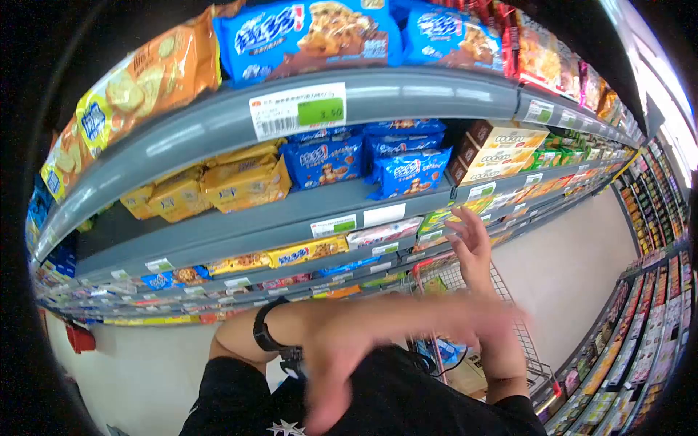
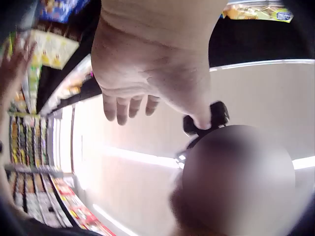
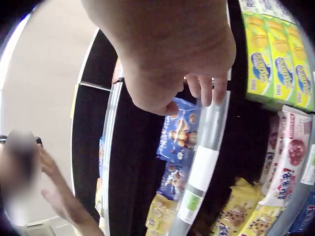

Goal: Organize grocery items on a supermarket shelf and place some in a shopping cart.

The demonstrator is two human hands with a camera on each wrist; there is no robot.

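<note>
Blurred in the head view, my left hand (image 1: 345, 338) stretches rightward across my chest, close to the camera, holding nothing. The left wrist view shows its palm (image 2: 152, 64) and straight fingers, with the thumb beside a black device (image 2: 219, 114) at the head; contact cannot be told. My right hand (image 1: 472, 247) is raised empty beside the shelves, fingers loosely bent. In the right wrist view, its fingertips (image 3: 206, 91) overlap the shelf edge near blue snack packs (image 3: 179, 130); whether they touch is unclear. Cream and brown boxes (image 1: 505, 149) stand above that hand in the head view.
Packaged snacks fill shelves with a grey front edge (image 1: 443, 93). Orange packs (image 1: 247, 185) and blue packs (image 1: 411, 173) sit on the second shelf. A wire cart (image 1: 520, 330) holding goods stands at lower right. More shelving (image 1: 643, 320) lies across the pale aisle floor (image 1: 574, 254).
</note>
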